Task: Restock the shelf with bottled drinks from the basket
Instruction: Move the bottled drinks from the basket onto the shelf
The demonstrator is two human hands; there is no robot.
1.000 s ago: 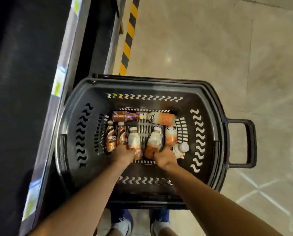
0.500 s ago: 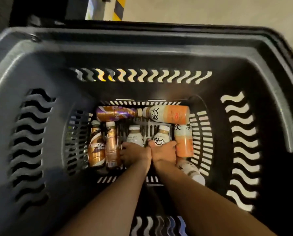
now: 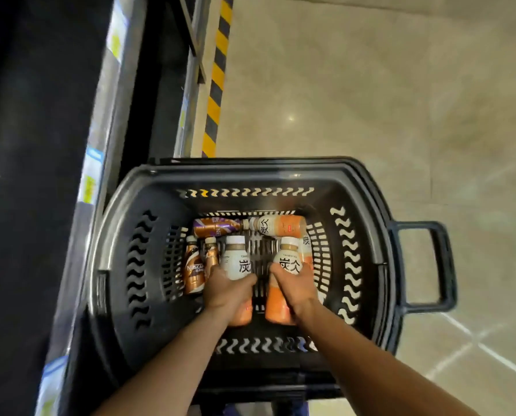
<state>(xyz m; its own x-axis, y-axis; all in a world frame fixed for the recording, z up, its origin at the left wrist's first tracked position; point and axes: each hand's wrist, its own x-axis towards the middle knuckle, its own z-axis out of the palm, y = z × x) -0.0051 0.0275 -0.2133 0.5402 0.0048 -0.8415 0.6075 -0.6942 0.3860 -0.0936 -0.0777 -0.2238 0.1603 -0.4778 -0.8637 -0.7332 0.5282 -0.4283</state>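
Beige tile floor [image 3: 371, 85] spreads out far and to your right, glossy under the lights. A yellow-and-black hazard stripe [image 3: 217, 79] runs along the foot of the dark shelf [image 3: 25, 175] on your left, whose edge carries price tags [image 3: 90, 178]. The black plastic basket [image 3: 368, 187] stands just beside the shelf, its handle [image 3: 443, 265] jutting right.

Both your hands are down inside the basket. Your left hand [image 3: 226, 291] is curled round the left-hand bottle [image 3: 235, 259], and your right hand [image 3: 295, 288] is wrapped round the right-hand bottle [image 3: 288, 259]; the two bottles are apart, with slotted basket floor showing between them. Each one's long axis runs near to far, beige cap pointing far, orange base toward you. Whether they are off the basket floor, you cannot tell.

Along the far end, a brown-and-purple bottle [image 3: 214, 228] and an orange-and-white bottle [image 3: 277, 226] lie left to right, caps meeting. A Nescafé bottle [image 3: 194, 271] and a slim brown bottle [image 3: 211, 255] sit left of your left hand, caps pointing far.
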